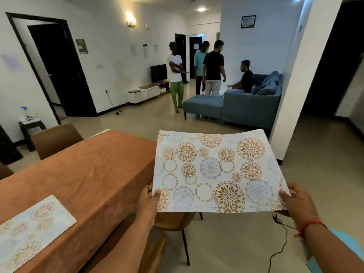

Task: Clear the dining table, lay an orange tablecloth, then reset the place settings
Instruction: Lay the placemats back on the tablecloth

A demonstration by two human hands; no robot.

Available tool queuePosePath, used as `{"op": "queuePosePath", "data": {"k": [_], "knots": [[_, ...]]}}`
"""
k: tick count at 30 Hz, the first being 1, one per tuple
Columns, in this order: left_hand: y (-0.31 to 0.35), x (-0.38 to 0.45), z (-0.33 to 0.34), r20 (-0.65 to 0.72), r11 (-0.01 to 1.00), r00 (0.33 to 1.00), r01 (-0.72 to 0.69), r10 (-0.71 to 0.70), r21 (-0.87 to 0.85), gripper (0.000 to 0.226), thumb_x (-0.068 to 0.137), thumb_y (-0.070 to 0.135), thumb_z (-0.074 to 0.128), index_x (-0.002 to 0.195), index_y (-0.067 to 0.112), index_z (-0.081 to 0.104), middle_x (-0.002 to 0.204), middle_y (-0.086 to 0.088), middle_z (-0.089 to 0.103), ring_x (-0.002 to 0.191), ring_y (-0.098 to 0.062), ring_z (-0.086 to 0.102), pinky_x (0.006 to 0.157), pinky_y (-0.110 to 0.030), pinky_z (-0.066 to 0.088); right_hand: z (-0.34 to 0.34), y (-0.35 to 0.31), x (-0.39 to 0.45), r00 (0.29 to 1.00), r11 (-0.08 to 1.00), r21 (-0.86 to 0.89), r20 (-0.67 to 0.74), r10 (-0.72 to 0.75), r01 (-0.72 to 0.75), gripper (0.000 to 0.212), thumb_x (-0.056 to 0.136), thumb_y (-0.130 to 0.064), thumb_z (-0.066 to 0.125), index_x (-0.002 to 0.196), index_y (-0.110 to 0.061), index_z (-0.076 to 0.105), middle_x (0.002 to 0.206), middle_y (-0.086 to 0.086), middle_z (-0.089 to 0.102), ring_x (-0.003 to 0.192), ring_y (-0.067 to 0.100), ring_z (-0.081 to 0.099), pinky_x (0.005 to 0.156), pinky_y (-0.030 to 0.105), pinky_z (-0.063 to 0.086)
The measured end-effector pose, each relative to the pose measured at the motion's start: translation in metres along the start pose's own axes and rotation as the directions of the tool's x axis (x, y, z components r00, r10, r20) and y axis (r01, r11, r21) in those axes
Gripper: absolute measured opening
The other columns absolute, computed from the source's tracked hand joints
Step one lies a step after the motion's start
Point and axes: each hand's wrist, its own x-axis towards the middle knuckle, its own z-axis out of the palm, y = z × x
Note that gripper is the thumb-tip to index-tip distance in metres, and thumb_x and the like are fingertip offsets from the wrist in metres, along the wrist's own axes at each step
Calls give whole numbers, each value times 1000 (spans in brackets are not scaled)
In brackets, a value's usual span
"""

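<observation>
Placemat in hand (214, 170): a thin patterned sheet held out flat over the floor, just beside the counter's near end and clear of it.
Left hand (148, 200): its grip pinches the near left corner, thumb on top, fingers hidden beneath.
Right hand (295, 200): its grip pinches the near right corner the same way.
Stiffness: the far edge, away from both grips, bows a little yet does not flop, so it looks semi-rigid, probably a plastic mat.
Weight: likely very light, since two corner pinches carry it level.
Surface: looks smooth, so perhaps slippery; a thumb-over pinch suits it better than flat palms.
Where to hold: the two near corners, as now; a one-hand hold would probably let the free side sag.
Orange tablecloth (88, 170): already spread over the counter, left of the left grip.
Second placemat (31, 227): lies flat on the cloth, well left of both grips.
Likely step: laying this mat at another setting.
</observation>
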Motion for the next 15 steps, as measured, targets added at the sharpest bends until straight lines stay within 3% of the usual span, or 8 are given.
{"op": "queuePosePath", "data": {"k": [3,8,12,15], "knots": [[-4,40,51,44,1000,999,2,-2,-3,9,97,17,65,102,18,59,94,-3,77,78,-23,76,62,-42,61,-11,18,48,999,1000,-29,-47,-6,5,21,97,-9,58,111,-25,59,99,13,71,77,37,70,71,57,59],[-6,122,142,93,1000,996,1,2,-31,8,96,16,66,102,17,60,96,-1,77,81,-20,76,63,-36,60,-12,19,141,994,998,27,-98,53,-51,22,98,-7,56,112,-24,59,101,15,69,77,34,67,60,39,60],[7,197,214,141,999,990,24,-19,-32,10,97,15,65,105,14,59,96,-1,77,78,-18,76,60,-34,60,-5,6,231,991,997,24,-108,74,-72,25,99,-5,54,121,-15,56,101,17,67,80,35,66,67,43,59],[20,248,260,141,999,989,50,-48,-13,11,96,16,66,105,16,59,97,-3,76,80,-22,76,67,-40,62,5,1,288,986,995,15,-132,99,-98,23,99,-5,54,120,-16,56,100,16,67,81,35,66,73,48,59]]}}
